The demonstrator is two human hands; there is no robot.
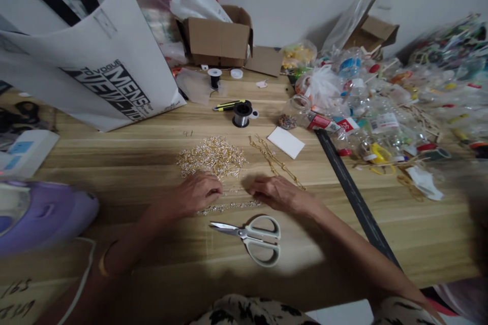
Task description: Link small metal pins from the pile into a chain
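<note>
Beaded strand (229, 206), pale and glittering, lies flat on the wooden table (381, 244) between the two hands, just ahead of the scissors (253, 236), whose grey-white handles point right and whose blades are nearly closed. The left hand (194, 194) rests knuckles up at the strand's left end, fingers curled under with the tips drawn together; whether they pinch anything cannot be told. The right hand (276, 193) sits the same way near the strand's right end, fingers bent in and tips hidden, so its hold is also unclear. Just beyond the hands is a loose pile of gold and clear beads (211, 156), with a gold chain (274, 162) running beside it towards the right hand. Farther back stand a wire spool (242, 113) and a white card (285, 142). A white bag (99, 61) at the left reads "MENS" and "VOGUE" in black, seen upside down. Handwritten "165" (15, 288) shows at the near left edge. Bottle labels in the clutter at right are too blurred to read
</note>
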